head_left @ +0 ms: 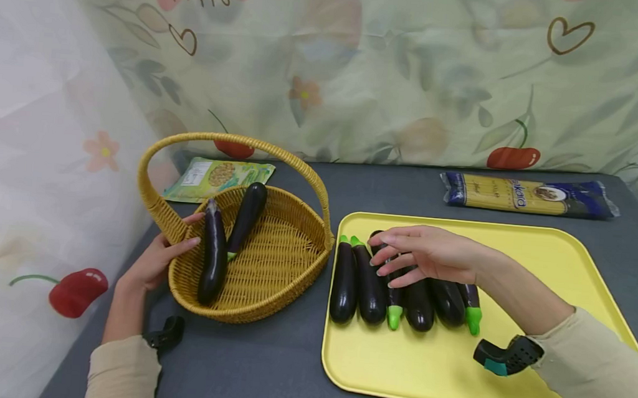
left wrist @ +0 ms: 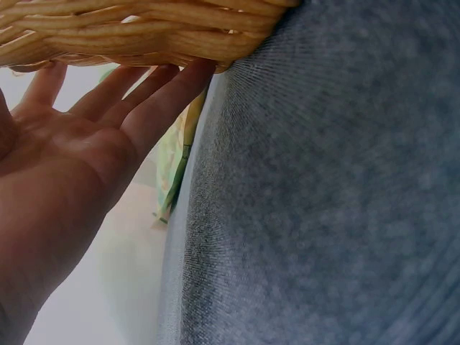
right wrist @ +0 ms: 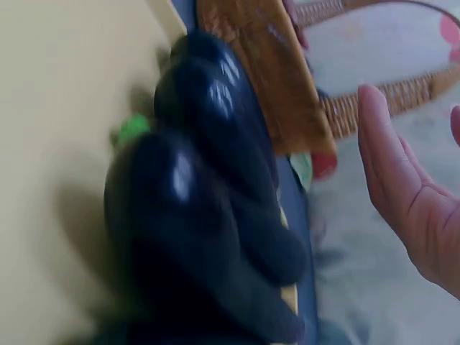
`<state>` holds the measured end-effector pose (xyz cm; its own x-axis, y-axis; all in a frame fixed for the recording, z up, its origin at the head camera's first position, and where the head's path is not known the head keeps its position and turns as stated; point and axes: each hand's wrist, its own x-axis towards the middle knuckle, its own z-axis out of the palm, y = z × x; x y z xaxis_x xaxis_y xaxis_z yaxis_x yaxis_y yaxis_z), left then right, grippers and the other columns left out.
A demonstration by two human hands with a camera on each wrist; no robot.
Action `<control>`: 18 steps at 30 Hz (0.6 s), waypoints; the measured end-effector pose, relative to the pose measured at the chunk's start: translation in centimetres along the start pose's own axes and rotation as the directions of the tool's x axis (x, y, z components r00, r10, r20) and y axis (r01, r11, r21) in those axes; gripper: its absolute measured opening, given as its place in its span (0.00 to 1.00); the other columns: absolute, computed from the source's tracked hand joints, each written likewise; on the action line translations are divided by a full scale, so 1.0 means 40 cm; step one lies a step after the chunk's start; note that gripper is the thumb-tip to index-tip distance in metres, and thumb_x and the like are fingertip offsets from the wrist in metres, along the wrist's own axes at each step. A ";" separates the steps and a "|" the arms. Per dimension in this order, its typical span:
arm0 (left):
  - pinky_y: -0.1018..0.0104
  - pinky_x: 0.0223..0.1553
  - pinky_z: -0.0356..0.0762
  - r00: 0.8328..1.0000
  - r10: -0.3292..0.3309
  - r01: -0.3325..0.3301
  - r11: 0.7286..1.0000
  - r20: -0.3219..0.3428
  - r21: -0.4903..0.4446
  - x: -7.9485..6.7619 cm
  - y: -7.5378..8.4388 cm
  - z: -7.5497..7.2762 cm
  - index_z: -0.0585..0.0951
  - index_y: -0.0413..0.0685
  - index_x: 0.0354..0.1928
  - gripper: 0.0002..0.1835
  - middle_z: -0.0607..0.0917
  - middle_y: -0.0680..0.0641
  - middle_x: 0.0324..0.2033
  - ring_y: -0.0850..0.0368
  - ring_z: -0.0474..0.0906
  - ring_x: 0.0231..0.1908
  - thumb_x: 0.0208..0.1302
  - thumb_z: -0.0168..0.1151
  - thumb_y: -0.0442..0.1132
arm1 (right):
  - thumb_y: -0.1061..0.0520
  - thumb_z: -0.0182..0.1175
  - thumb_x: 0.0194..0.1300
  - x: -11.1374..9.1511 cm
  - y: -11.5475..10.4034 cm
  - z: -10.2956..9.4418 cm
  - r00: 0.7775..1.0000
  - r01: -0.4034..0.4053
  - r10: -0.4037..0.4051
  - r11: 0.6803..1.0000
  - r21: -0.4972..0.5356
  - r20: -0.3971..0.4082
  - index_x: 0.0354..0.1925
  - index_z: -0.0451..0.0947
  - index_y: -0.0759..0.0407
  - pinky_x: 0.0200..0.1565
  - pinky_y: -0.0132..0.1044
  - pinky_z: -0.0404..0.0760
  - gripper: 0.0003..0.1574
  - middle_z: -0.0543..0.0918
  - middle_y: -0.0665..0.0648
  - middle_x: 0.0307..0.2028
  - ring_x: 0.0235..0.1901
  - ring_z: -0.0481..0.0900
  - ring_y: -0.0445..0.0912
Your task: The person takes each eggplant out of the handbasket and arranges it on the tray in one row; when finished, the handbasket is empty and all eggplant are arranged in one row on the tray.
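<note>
My left hand (head_left: pixel 152 262) holds the left side of a wicker basket (head_left: pixel 282 305) by the foot of its arched handle, the thumb lying over the rim. In the left wrist view the fingers (left wrist: pixel 162 104) reach to the outside of the woven wall. Two dark eggplants, a nearer one (head_left: pixel 214 256) and a farther one (head_left: pixel 249 212), lie inside the basket. My right hand (head_left: pixel 433 253) is over a row of several eggplants (head_left: pixel 344 288) on a yellow tray (head_left: pixel 396 367). Its fingers are spread and hold nothing; the right wrist view shows them apart from the eggplants (right wrist: pixel 180 208).
Behind the basket lies a green food packet (head_left: pixel 216 175). A blue and yellow pasta packet (head_left: pixel 527 195) rests behind the tray. Printed curtains (head_left: pixel 361 90) hang at the back and left of the dark grey tabletop (head_left: pixel 249 368).
</note>
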<state>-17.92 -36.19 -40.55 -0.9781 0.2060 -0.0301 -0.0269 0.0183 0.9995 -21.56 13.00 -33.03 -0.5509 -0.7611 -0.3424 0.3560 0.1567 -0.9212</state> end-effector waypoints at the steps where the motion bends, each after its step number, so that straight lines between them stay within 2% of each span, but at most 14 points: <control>1: 0.64 0.43 0.77 1.000 0.003 -0.003 1.000 0.001 0.002 0.000 0.000 0.000 0.62 0.53 0.71 0.28 0.71 0.53 0.56 0.61 0.76 0.48 0.71 0.53 0.35 | 0.51 0.49 0.74 0.011 0.000 0.010 1.000 0.004 -0.004 1.000 0.004 0.015 0.67 0.57 0.70 0.51 0.53 0.74 0.33 0.71 0.68 0.54 0.50 0.75 0.56; 12: 0.64 0.44 0.77 1.000 0.012 -0.012 1.000 0.008 0.000 -0.002 0.002 0.001 0.61 0.52 0.72 0.28 0.71 0.53 0.56 0.60 0.76 0.49 0.71 0.52 0.34 | 0.53 0.49 0.74 0.127 -0.011 0.129 0.990 0.016 -0.023 0.999 0.049 0.138 0.69 0.56 0.66 0.52 0.51 0.74 0.33 0.73 0.67 0.55 0.53 0.75 0.56; 18: 0.64 0.44 0.78 1.000 0.001 -0.001 1.000 0.005 -0.005 -0.003 0.003 0.003 0.61 0.52 0.72 0.29 0.72 0.53 0.55 0.60 0.76 0.49 0.71 0.53 0.35 | 0.55 0.49 0.74 0.193 -0.017 0.187 0.992 0.014 -0.023 0.997 0.073 0.120 0.69 0.58 0.64 0.52 0.48 0.74 0.31 0.73 0.66 0.55 0.53 0.75 0.55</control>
<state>-17.76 -36.10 -40.42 -0.9770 0.2113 -0.0288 -0.0267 0.0127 0.9996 -20.42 2.29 -33.68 -0.4642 -0.8346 -0.2967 0.4027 0.0995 -0.9099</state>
